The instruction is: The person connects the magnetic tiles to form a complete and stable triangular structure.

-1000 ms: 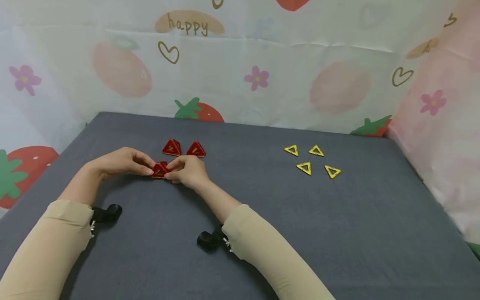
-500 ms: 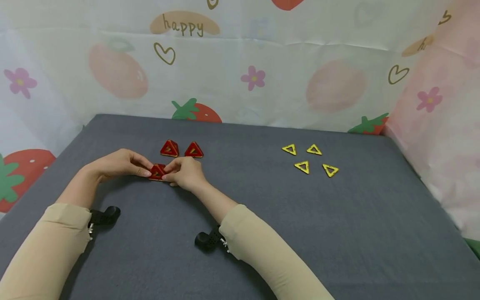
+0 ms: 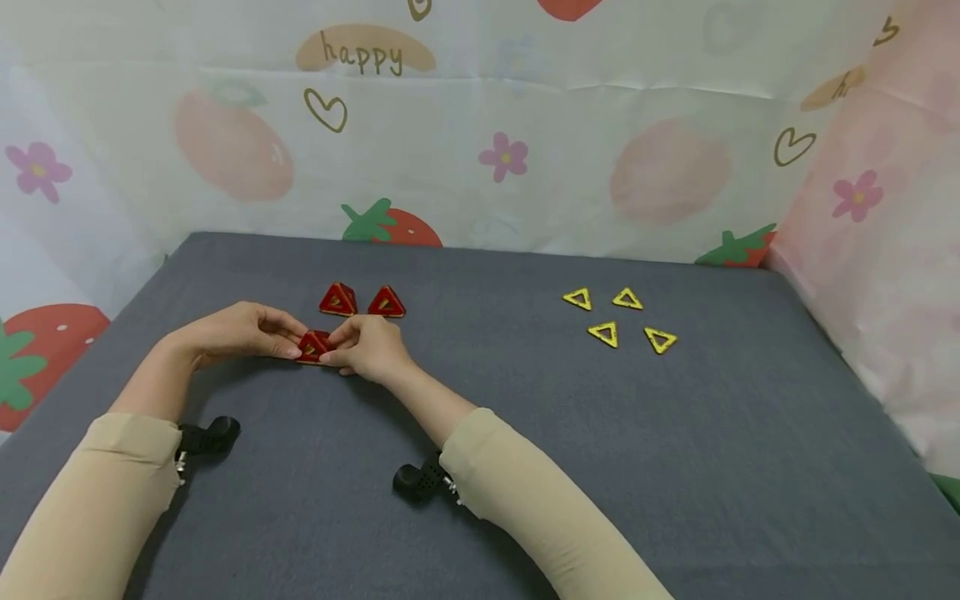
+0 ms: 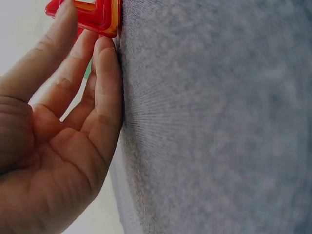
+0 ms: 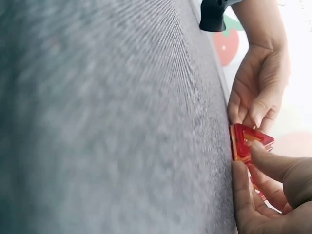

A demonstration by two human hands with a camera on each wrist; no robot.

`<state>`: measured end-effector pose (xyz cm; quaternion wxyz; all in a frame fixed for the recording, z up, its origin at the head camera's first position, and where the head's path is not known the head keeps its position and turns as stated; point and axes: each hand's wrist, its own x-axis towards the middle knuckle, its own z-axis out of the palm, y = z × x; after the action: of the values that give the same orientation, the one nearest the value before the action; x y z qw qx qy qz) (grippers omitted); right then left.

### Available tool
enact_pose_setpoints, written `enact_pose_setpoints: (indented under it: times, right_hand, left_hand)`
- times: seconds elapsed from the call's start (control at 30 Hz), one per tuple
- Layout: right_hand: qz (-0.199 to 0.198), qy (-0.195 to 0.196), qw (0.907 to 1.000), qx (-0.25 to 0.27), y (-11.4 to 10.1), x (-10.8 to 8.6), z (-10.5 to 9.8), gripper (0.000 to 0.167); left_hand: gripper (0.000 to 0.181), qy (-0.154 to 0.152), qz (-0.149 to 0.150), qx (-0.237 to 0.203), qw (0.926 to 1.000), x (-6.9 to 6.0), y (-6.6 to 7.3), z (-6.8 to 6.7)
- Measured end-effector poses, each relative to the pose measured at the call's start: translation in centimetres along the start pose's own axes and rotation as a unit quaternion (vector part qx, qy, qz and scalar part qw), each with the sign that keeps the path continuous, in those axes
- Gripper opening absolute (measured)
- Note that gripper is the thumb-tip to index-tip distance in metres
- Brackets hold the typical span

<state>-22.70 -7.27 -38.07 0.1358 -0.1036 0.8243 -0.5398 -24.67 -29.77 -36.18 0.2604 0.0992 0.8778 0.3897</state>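
Judging by layout, two red pyramids (image 3: 338,300) are finished, a third (image 3: 312,345) is pinched by left hand (image 3: 238,335) and right hand (image 3: 375,347), yellow triangles (image 3: 615,336) untouched.

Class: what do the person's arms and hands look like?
The left hand and right hand are bare. The left sleeve and right sleeve are plain beige, ending short of the hands. A rounded black device shows at the left sleeve's end, another at the right's.
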Motion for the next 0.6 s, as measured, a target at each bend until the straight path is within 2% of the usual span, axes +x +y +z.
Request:
enact_pose_setpoints:
  times: [0.17, 0.27, 0.43, 0.6]
  right_hand:
    - [-0.001, -0.022, 0.9997, 0.013, -0.2, -0.3, -0.9, 0.026]
    - [-0.016, -0.039, 0.9991, 0.003, -0.4, -0.6, -2.0, 0.029]
    - [-0.054, -0.059, 0.9965, -0.023, -0.9, -0.9, -4.8, 0.033]
    - [-0.075, -0.055, 0.9951, -0.034, -1.6, -1.3, -8.2, 0.034]
  left_hand:
    - [0.061, -0.007, 0.01, -0.025, 0.9996, -0.2, 0.0, -0.1]
    - [0.062, 0.011, 0.018, -0.015, 0.9997, -0.4, 0.2, 0.0]
    - [0.064, 0.081, 0.045, 0.011, 0.9957, -0.9, 1.9, 0.4]
    - [0.065, 0.147, 0.063, -0.014, 0.987, -0.7, 5.2, 1.5]
